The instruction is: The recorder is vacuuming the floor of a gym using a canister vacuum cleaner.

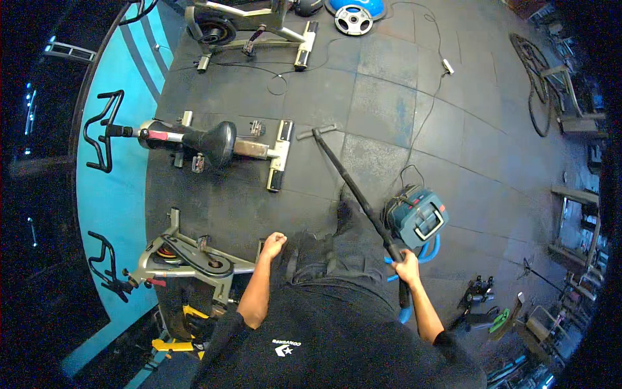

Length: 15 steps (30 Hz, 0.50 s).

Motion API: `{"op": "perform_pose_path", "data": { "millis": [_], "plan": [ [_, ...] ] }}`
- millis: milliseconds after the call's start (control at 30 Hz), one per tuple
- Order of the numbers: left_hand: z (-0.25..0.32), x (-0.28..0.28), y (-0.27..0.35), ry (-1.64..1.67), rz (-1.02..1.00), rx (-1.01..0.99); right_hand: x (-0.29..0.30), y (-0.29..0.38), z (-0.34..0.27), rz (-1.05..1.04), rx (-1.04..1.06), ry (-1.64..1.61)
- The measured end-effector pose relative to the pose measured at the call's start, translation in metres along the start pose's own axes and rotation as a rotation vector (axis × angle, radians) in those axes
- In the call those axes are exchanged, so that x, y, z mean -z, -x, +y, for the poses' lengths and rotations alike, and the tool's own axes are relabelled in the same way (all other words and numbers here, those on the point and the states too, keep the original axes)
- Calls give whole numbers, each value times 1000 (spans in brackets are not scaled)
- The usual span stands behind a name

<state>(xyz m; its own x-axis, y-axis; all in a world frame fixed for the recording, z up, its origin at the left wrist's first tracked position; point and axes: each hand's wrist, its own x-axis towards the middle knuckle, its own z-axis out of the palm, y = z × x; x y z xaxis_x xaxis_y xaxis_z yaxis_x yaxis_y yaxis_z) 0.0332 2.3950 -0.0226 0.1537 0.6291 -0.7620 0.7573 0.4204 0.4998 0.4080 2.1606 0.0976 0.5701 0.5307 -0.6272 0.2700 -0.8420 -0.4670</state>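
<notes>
My right hand (pixel 407 268) grips the black tube (pixel 359 197) of a vacuum cleaner near its handle end. The tube slants up and left to a flat floor nozzle (pixel 316 132) resting on the dark rubber floor. Beside the tube, to its right, stands the blue-green vacuum body (pixel 419 214) with a pale carry handle on top. A blue hose (pixel 429 250) curves from it past my right hand. My left hand (pixel 274 244) hangs by my thigh, fingers curled, with nothing visible in it. Left of that hand is a stationary bike (pixel 209 257).
A second exercise bike (pixel 209 141) stands left of the nozzle, its rear foot (pixel 280 155) close by. Another bike (pixel 252 34) is farther up. A power cord (pixel 423 124) crosses the floor through a white socket block (pixel 448 66). A weight plate (pixel 354 20) leans against a blue balance trainer (pixel 371 7).
</notes>
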Motion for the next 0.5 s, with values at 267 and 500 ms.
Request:
{"op": "perform_pose_path", "data": {
  "millis": [267, 500],
  "plan": [
    [23, 13, 19, 5, 111, 102, 7, -191, -85, -66, 162, -22],
    [30, 7, -11, -108, 84, -35, -13, -247, -142, -217, 107, 166]
  ]
}}
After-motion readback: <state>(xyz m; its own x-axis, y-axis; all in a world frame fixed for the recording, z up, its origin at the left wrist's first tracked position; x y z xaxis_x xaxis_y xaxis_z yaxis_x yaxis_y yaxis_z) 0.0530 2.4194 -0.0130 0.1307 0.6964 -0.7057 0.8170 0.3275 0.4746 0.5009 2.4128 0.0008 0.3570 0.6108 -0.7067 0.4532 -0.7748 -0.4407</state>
